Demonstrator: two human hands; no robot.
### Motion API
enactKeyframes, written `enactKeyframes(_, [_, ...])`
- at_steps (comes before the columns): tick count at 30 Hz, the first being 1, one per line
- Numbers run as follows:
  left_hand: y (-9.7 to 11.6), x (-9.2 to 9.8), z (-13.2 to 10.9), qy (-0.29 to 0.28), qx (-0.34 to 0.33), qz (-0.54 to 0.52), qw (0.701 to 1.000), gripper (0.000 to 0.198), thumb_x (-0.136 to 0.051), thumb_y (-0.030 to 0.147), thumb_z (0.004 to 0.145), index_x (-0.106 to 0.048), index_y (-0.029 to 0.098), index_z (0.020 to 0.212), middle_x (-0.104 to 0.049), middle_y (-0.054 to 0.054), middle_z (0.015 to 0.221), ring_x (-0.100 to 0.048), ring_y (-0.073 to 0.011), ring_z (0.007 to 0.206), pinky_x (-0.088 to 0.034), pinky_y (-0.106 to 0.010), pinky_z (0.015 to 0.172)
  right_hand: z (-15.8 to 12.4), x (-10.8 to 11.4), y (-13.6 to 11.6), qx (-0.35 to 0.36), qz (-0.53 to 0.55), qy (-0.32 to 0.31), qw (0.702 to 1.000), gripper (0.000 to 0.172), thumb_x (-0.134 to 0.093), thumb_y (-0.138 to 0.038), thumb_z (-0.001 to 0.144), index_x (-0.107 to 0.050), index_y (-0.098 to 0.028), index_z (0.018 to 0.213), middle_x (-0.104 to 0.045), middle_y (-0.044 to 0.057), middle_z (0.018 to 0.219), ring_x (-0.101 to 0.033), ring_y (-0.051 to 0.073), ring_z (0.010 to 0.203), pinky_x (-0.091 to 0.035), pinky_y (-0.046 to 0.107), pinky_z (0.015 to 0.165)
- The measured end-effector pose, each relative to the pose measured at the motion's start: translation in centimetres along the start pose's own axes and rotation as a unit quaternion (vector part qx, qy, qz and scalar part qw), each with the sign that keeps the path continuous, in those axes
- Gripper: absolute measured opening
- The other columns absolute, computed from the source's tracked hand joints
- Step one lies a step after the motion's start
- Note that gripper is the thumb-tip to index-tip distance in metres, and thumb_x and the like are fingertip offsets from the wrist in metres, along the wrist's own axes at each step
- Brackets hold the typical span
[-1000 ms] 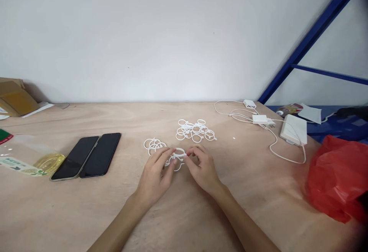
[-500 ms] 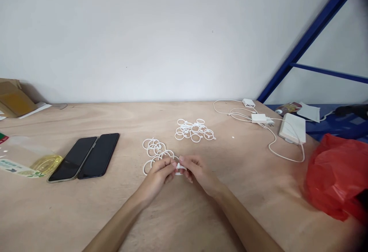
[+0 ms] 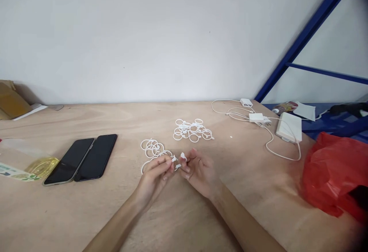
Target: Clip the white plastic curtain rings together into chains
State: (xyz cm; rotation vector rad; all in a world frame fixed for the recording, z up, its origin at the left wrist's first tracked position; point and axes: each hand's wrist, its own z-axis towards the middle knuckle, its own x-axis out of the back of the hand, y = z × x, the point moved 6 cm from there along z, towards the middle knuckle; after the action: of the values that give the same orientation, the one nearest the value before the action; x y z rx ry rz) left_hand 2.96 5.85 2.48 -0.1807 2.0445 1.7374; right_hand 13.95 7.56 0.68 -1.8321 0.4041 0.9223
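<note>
Above the near edge of the closer pile, my left hand [image 3: 156, 175] pinches one end of a small white plastic ring [image 3: 174, 160] between thumb and fingers. My right hand [image 3: 199, 171] is close beside it, palm turned partly up, with a white knobbed end at its fingertips. The two ends stand apart by a small gap, and the rest of the ring is mostly hidden by the fingers. Just beyond my left hand lies a loose pile of similar white rings [image 3: 153, 147]. A second pile of white rings [image 3: 194, 129] sits farther back to the right.
Two dark phones [image 3: 96, 158] lie side by side at left, near a clear bag [image 3: 25, 160] with something yellow. A cardboard box [image 3: 13, 100] stands behind. At right are white chargers and cables [image 3: 255, 117], a white box [image 3: 289, 127] and a red plastic bag [image 3: 333, 175].
My hands have drawn slightly apart, and the ring's ends, together before, now show a gap. My right hand has turned its palm upward. The view has shifted a little to the right.
</note>
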Motion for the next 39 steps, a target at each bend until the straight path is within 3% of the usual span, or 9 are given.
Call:
enactKeyframes(2, [0.6,0.7,0.0,0.030,-0.076,0.176,0.981,0.025,-0.060,0.037,0.080,-0.061,0.016,0.067,-0.052,0.000,0.064,-0.041,-0.0112,0.058,-0.036,-0.025,0.059,0.3,1.3,-0.9,0.034,-0.050,0.061,0.996,0.022,-0.063,-0.040,0.073,-0.067,-0.019,0.074,-0.064,0.003,0.083,-0.041,0.009,0.053,-0.027,0.022,0.044])
enactKeyframes(5, [1.5,0.8,-0.5,0.050,-0.197,0.431,0.879,0.017,-0.055,0.030,0.085,-0.069,0.021,0.083,-0.065,-0.005,0.082,-0.054,-0.0179,0.075,-0.040,-0.030,0.067,0.4,3.7,-3.2,0.147,-0.278,0.178,0.932,0.023,-0.060,-0.037,0.074,-0.069,-0.022,0.088,-0.065,0.005,0.104,-0.051,0.014,0.065,-0.037,0.026,0.051])
enactKeyframes(9, [1.7,0.6,-0.8,0.061,-0.269,0.587,0.761,0.019,-0.052,0.021,0.086,-0.070,0.022,0.086,-0.067,-0.006,0.087,-0.059,-0.0210,0.083,-0.041,-0.037,0.079,0.2,4.6,-5.2,0.250,-0.656,0.255,0.665,0.037,-0.056,-0.027,0.076,-0.065,-0.022,0.111,-0.058,0.008,0.125,-0.048,0.028,0.110,-0.037,0.044,0.092])
enactKeyframes(11, [1.7,0.8,-0.7,0.075,-0.266,0.633,0.723,0.019,-0.052,0.020,0.085,-0.071,0.022,0.084,-0.064,-0.007,0.087,-0.058,-0.0214,0.082,-0.040,-0.038,0.078,0.3,4.8,-4.9,0.221,-0.745,0.260,0.573,0.042,-0.053,-0.027,0.080,-0.059,-0.023,0.121,-0.053,0.008,0.133,-0.042,0.033,0.117,-0.032,0.050,0.095])
enactKeyframes(17, [2.0,1.4,-0.6,0.113,-0.246,0.705,0.656,0.018,-0.053,0.023,0.083,-0.071,0.021,0.082,-0.058,-0.009,0.089,-0.054,-0.0238,0.085,-0.039,-0.038,0.076,0.2,4.2,-4.2,0.200,-0.807,0.255,0.493,0.027,-0.050,-0.031,0.085,-0.064,-0.023,0.107,-0.058,0.012,0.119,-0.044,0.033,0.109,-0.034,0.048,0.087])
enactKeyframes(22, [2.5,2.4,-0.5,0.165,-0.255,0.708,0.638,0.015,-0.056,0.025,0.082,-0.068,0.023,0.090,-0.059,-0.007,0.088,-0.055,-0.0235,0.083,-0.038,-0.036,0.074,0.0,3.8,-4.8,0.255,-0.754,0.258,0.548,0.014,-0.054,-0.029,0.082,-0.066,-0.022,0.081,-0.057,0.009,0.090,-0.047,0.027,0.092,-0.037,0.043,0.082])
enactKeyframes(27, [2.7,1.9,-0.5,0.140,-0.274,0.599,0.739,0.017,-0.051,0.028,0.087,-0.066,0.023,0.094,-0.065,-0.006,0.092,-0.058,-0.0224,0.088,-0.038,-0.036,0.082,0.2,2.6,-3.8,0.233,-0.482,0.154,0.830,0.018,-0.058,-0.036,0.080,-0.065,-0.020,0.079,-0.058,0.002,0.072,-0.050,0.017,0.069,-0.041,0.032,0.068])
enactKeyframes(30, [2.2,1.4,-0.4,0.099,-0.241,0.531,0.807,0.021,-0.046,0.028,0.090,-0.066,0.023,0.094,-0.067,-0.006,0.096,-0.057,-0.0223,0.093,-0.039,-0.035,0.084,0.1,1.3,-2.3,0.172,-0.326,0.084,0.926,0.015,-0.068,-0.034,0.071,-0.065,-0.020,0.074,-0.059,-0.001,0.066,-0.053,0.015,0.065,-0.042,0.029,0.066])
enactKeyframes(39, [2.3,0.3,-0.6,0.053,-0.215,0.432,0.874,0.024,-0.048,0.029,0.090,-0.063,0.019,0.076,-0.059,-0.003,0.075,-0.050,-0.0159,0.072,-0.037,-0.026,0.066,-0.4,-1.3,-0.7,0.112,-0.311,-0.025,0.944,0.007,-0.068,-0.017,0.064,-0.065,-0.019,0.059,-0.058,-0.002,0.070,-0.053,0.014,0.076,-0.039,0.026,0.073])
